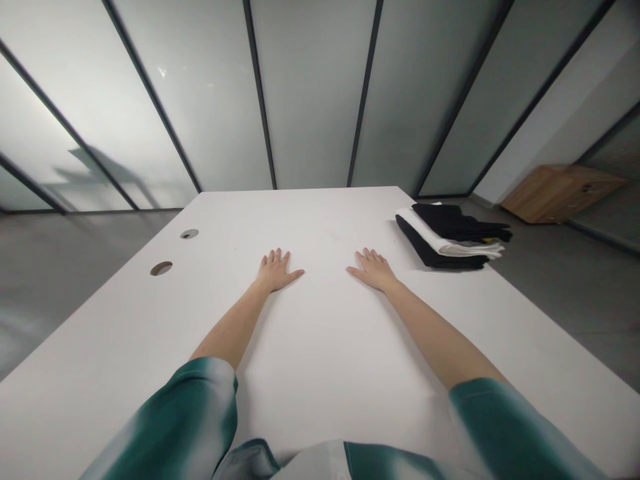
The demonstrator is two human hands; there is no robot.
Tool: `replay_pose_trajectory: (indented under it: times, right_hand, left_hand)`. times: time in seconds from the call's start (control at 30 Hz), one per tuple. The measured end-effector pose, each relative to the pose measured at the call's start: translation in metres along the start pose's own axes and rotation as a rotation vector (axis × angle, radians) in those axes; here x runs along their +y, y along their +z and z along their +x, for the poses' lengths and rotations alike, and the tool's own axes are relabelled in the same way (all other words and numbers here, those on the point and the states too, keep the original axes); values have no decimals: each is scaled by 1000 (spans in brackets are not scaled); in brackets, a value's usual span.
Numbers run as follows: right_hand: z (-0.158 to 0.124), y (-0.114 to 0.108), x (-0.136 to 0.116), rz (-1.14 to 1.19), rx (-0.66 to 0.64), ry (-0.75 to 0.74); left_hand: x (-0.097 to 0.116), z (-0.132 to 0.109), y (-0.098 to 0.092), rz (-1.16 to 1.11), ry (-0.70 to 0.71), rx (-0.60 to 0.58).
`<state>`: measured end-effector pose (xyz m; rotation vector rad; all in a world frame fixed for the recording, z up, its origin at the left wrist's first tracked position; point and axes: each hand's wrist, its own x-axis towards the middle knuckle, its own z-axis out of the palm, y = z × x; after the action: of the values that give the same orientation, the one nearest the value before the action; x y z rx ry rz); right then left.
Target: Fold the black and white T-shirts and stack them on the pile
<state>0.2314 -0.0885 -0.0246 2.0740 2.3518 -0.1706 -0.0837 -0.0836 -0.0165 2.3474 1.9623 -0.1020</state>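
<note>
My left hand lies flat on the white table, palm down, its fingers spread and nothing in it. To its right, with bare tabletop between them, my right hand rests the same way, fingers apart and holding nothing. A stack of folded cloth sits beyond my right hand at the table's right edge: a black piece on top, a white piece in the middle and a black piece at the bottom. The stack's right end reaches past the edge.
Two round holes, one nearer and one farther, are cut in the tabletop on the left. Frosted glass panels with dark frames stand behind the table. A wooden cabinet is on the floor at the far right.
</note>
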Motion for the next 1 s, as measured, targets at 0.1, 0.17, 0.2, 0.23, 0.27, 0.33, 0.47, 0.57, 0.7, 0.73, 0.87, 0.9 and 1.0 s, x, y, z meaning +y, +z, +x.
replay_pose_trajectory:
  times: [0.1, 0.17, 0.2, 0.23, 0.27, 0.33, 0.47, 0.57, 0.7, 0.73, 0.87, 0.9, 1.0]
  right_hand:
    - [0, 0, 0, -4, -6, 4]
    - [0, 0, 0, -7, -10, 6]
    - [0, 0, 0, -6, -11, 7]
    - [0, 0, 0, -5, -11, 8]
    - [0, 0, 0, -4, -9, 7]
    - [0, 0, 0, -3, -5, 5]
    - [0, -1, 0, -7, -3, 4]
    - [-1, -1, -1, -8, -3, 4]
    - [-2, -2, -2, -8, 3, 9]
    - [-2, -3, -2, -8, 3, 11]
    - [-2, -3, -3, -3, -1, 13]
    - [-2, -4, -3, -2, -2, 12]
    - [-2, -4, -3, 1, -3, 19]
  left_hand:
    - [0, 0, 0, 0, -3, -4]
    - [0, 0, 0, 1, -2, 2]
    - [0, 0, 1, 2, -2, 6]
    - [-1, 0, 1, 4, -3, 8]
    - [-1, 1, 2, 6, -3, 8]
    - [-1, 1, 2, 8, -4, 8]
    - [-1, 1, 2, 3, -5, 9]
    - [-1, 1, 1, -6, -5, 4]
    - [-1, 0, 1, 3, -3, 14]
    - [-1, 0, 1, 7, -4, 17]
    - [-1, 0, 1, 14, -4, 19]
    - [0, 0, 1, 12, -3, 19]
    - [0, 0, -1, -2, -4, 12]
